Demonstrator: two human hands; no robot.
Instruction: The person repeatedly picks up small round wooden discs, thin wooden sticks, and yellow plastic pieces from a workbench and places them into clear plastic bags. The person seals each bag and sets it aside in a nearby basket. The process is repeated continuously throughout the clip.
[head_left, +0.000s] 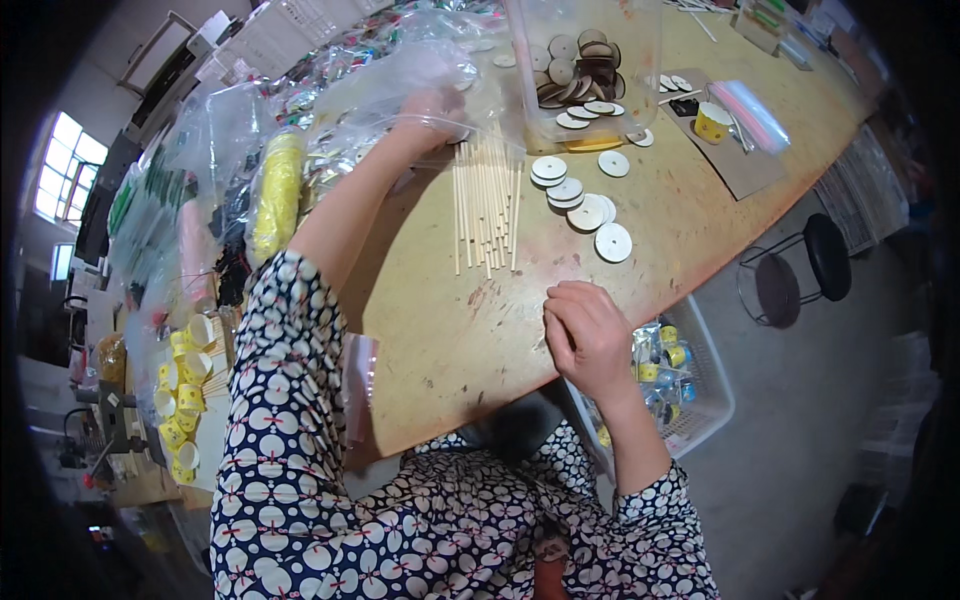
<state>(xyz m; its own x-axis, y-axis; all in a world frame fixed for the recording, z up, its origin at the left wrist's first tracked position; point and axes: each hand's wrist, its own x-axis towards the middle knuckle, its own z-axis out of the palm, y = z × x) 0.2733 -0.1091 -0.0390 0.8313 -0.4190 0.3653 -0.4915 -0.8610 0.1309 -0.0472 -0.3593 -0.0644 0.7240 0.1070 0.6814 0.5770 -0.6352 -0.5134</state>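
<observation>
My left hand (433, 116) is stretched to the far side of the table, at a clear plastic bag (375, 90); the bag partly covers its fingers, so its grip cannot be told. Just right of it lie many thin wooden sticks (486, 210), their far ends under the plastic. My right hand (586, 330) rests at the near table edge with curled fingers; whether it holds something small is hidden. Beyond it lie several white discs with centre holes (613, 242). Behind them a clear plastic bin (592, 124) holds brown-edged discs.
At the right, a brown board (739, 169) carries a yellow paper cup (712, 122) and plastic bags. A yellow wrapped bundle (277, 195) and bagged materials crowd the left. More yellow cups (187, 397) lie lower left. A white basket (709, 405) and a black stool (826, 256) stand beyond the table edge.
</observation>
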